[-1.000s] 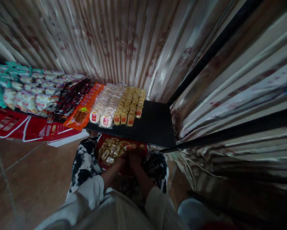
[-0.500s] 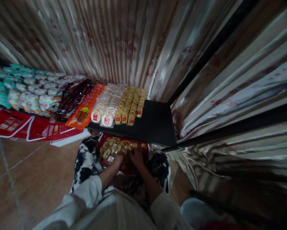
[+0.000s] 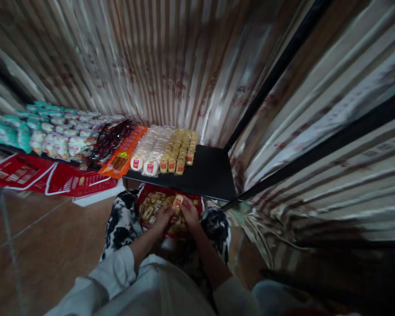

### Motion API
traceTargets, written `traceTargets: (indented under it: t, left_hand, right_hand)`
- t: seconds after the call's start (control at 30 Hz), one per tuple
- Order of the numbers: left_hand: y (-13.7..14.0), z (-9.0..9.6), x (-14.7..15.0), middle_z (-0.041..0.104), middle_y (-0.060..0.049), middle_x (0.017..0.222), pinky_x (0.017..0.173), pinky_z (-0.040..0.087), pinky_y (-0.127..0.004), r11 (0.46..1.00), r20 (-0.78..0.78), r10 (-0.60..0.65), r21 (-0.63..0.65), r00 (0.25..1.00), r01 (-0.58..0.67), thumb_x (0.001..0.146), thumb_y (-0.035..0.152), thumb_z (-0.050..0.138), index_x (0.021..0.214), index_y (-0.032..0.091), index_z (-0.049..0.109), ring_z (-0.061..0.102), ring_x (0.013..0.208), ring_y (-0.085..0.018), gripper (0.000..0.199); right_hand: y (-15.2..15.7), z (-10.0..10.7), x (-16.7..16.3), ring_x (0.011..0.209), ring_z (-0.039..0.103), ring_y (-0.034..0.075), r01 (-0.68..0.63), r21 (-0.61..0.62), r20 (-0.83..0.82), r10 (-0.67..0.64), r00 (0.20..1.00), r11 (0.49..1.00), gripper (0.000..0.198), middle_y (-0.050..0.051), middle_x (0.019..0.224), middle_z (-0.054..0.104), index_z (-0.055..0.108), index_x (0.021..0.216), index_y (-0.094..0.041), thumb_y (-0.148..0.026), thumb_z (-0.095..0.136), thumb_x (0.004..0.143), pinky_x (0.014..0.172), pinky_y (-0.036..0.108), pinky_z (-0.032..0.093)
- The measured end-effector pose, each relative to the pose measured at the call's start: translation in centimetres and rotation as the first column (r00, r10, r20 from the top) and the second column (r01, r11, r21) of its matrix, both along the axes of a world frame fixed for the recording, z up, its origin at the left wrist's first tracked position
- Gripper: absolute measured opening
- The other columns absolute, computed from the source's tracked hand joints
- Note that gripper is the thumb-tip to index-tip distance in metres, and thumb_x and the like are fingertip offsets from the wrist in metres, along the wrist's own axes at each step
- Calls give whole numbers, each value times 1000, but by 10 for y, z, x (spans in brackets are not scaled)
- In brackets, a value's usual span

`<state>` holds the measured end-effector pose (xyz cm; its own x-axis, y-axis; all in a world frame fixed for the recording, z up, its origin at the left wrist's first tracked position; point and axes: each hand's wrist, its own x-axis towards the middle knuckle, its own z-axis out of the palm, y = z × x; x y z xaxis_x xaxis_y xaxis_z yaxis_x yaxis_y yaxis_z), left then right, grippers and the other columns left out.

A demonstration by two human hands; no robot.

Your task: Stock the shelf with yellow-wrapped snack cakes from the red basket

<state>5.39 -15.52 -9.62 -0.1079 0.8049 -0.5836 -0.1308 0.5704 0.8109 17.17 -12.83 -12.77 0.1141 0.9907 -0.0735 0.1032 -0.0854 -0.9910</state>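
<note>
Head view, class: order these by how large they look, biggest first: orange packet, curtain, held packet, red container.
1. Curtain
2. Red container, though partly hidden
3. Orange packet
4. Held packet

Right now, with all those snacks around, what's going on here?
A small wrapped snack is in the right hand, with the left hand close beside it. Below the hands, a red container between the knees holds many more wrapped pieces. On the black shelf ahead, yellow packets lie in neat rows.
</note>
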Motion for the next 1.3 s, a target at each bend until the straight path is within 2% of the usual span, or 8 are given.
traceTargets:
  t: [0.1,0.23,0.4,0.67,0.77,0.97,1.1,1.3]
  left_hand:
    - [0,6,-13,67,-3,80,74,50,-28,969,-380,-171,102,909,224,78,25,55,98,17,62,64,77,-16,23]
    - [-2,25,-29,66,-7,109,95,42,-32,808,-721,-292,165,628,565,75,17,54,108,20,64,59,105,-22,35]
    - [0,48,-31,63,-10,110,94,44,-36,671,-806,-362,123,467,732,73,14,52,108,20,67,60,101,-25,38]
    - [7,68,-21,59,-10,105,89,46,-35,583,-874,-361,61,325,810,77,19,49,110,22,65,58,98,-24,36]
    - [11,71,-16,59,-10,104,93,44,-35,571,-856,-347,130,383,810,80,20,47,112,19,63,56,101,-23,36]
    - [22,70,-4,51,-11,124,102,40,-36,685,-711,-96,460,696,565,81,18,45,127,18,48,50,115,-20,46]
    - [30,71,6,54,-11,120,102,41,-36,696,-657,-41,522,752,494,83,17,41,120,18,53,52,113,-19,40]
    - [53,67,32,51,-11,133,109,34,-37,750,-495,-130,518,859,411,84,21,44,123,18,52,47,124,-20,41]
  right_hand:
    - [-9,25,9,109,57,24,-2,171,352,-59,934,985,48,11,120,62,54,126,-18,-32,54,80,96,44,45]
    - [-22,56,16,124,43,24,-356,252,669,104,736,900,37,6,129,58,60,121,-21,-23,48,86,106,42,36]
    - [-32,64,15,112,52,23,-464,68,766,252,591,883,36,8,117,65,60,121,-18,-19,45,88,99,36,42]
    - [-32,57,22,111,55,23,-428,18,760,265,593,904,38,10,116,65,59,122,-17,-19,50,85,97,37,43]
    - [-28,55,26,108,56,24,-379,47,729,228,646,924,37,10,113,66,60,120,-16,-23,49,86,95,38,44]
    - [-5,54,36,100,61,23,-202,144,551,91,829,969,33,8,107,68,64,111,-19,-32,47,85,91,38,47]
    - [25,54,38,91,65,21,-27,149,311,-21,950,988,39,9,107,68,61,115,-19,-39,47,84,82,35,52]
    - [75,64,37,89,65,20,112,177,195,-146,970,978,45,9,101,70,60,113,-16,-45,48,81,75,30,53]
